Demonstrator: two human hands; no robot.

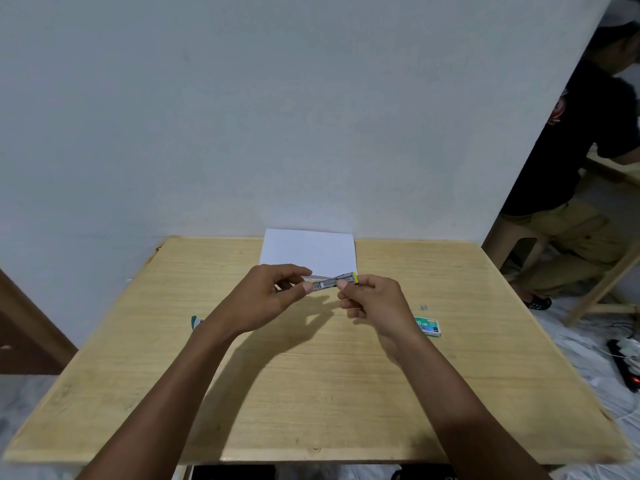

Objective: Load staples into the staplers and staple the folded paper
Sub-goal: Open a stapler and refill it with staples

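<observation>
Both hands are up over the middle of the desk (pixel 138 375), meeting on the stapler (pixel 332 282). My left hand (pixel 273 294) pinches its left end, thumb on the near side, fingers (pixel 294 271) curled over the top. My right hand (pixel 375 303) pinches the right end by the yellow tip, fingers (pixel 346 285) curled in tight on it. The stapler hangs roughly level, lifted off the wood, just in front of the near edge of the paper (pixel 308 251). That paper lies flat at the desk's far edge, its back edge against the wall (pixel 242 116).

Beside my right wrist the box (pixel 428 327) lies on the desk, well in from the right edge, and a small clip of staples (pixel 424 308) sits just beyond it. On the left a green-and-white thing (pixel 195 322) peeks out from behind my forearm; I can't tell what it is. Bare wood runs between my forearms down to the near edge and out to both sides. Past the right edge a person (pixel 581 150) in a dark shirt is close by, and a power strip (pixel 623 362) lies on the floor.
</observation>
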